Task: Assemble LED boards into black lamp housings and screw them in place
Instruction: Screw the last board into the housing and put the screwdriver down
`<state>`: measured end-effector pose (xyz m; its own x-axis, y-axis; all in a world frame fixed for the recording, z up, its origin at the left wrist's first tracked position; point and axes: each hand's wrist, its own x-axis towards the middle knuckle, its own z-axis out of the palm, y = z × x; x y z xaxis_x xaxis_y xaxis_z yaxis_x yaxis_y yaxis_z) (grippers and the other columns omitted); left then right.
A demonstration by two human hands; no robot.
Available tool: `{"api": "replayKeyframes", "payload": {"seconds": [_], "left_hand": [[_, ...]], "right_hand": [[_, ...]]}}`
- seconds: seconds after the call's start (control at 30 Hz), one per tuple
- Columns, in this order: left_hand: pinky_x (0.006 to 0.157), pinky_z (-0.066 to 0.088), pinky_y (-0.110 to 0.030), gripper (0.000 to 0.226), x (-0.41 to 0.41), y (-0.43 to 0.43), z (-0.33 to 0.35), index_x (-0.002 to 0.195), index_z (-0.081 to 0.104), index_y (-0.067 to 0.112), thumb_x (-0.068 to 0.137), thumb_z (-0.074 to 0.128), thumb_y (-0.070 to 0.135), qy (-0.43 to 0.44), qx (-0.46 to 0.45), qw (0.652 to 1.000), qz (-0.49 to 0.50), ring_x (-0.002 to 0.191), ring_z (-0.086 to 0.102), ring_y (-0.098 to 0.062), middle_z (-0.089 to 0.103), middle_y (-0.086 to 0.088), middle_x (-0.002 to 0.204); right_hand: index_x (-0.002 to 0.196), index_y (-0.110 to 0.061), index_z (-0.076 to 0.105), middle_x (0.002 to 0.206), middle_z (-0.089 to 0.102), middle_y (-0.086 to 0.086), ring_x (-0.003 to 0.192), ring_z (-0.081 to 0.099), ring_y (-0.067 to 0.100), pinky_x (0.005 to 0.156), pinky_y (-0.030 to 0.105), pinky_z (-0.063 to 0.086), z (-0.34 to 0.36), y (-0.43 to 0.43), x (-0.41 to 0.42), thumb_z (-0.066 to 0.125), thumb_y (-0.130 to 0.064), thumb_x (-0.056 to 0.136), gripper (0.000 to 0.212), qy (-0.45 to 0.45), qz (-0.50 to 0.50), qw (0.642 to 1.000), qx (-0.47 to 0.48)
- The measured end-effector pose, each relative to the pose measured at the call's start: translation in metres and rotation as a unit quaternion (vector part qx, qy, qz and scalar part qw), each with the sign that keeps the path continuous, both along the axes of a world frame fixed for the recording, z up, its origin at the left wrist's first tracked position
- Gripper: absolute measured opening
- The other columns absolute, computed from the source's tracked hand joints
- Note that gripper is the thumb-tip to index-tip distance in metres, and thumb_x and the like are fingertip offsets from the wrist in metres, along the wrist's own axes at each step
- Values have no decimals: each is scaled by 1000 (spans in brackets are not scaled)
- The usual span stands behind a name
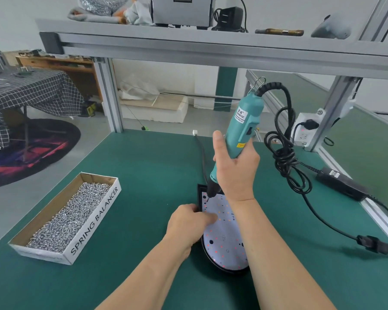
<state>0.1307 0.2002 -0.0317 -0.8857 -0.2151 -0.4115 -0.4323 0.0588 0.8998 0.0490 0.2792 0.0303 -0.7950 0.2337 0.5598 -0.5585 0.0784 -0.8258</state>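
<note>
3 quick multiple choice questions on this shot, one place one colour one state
1. Where is the screw box relative to the housing? A) right B) left C) on top
2. What colour is the screwdriver body? A) red B) yellow C) teal
3. What is the right hand doing? A) gripping the screwdriver B) hanging open C) pinching a screw
Answers: 1 B: it sits left of the housing. 2 C: the body is teal. 3 A: it wraps the body, tip at the board's far left corner.
</note>
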Motion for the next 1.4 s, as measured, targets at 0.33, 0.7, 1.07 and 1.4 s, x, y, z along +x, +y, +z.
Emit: {"api": "replayKeyframes", "payload": {"seconds": [0.33, 0.7, 1.07, 1.4], "left_hand": [[92, 54, -55, 51, 1, 1, 1, 97, 71, 4, 54, 69, 32, 1, -8, 1000, -2, 100, 69, -40, 75, -15, 102], [90, 55, -53, 44, 1, 0, -2, 90, 72, 6, 54, 70, 31, 5, -4, 1000, 7, 99, 69, -40, 76, -13, 97], [92, 54, -57, 49, 5, 0, -1, 97, 72, 5, 56, 70, 33, 13, 2, 1000, 2, 102, 69, -38, 75, -13, 102], [92, 56, -54, 46, 3, -2, -3, 93, 73, 7, 56, 73, 34, 8, -11, 1000, -3, 98, 71, -35, 77, -10, 96]], "right_hand": [[78, -9, 53, 58, 58, 8, 55, 58, 30, 55, 41, 52, 0, -3, 1, 67, -50, 83, 44, 4, 8, 1000, 4], [76, -17, 54, 61, 58, 6, 57, 57, 31, 56, 43, 52, -5, -8, 2, 68, -50, 81, 37, -3, 25, 1000, 0], [75, -9, 54, 58, 56, 12, 52, 51, 31, 50, 39, 47, -6, -11, 4, 69, -49, 78, 43, -22, 36, 999, -18], [77, -29, 57, 54, 55, -6, 50, 54, 12, 54, 24, 46, 29, 17, -1, 70, -42, 86, 20, 4, 61, 993, -97]]}}
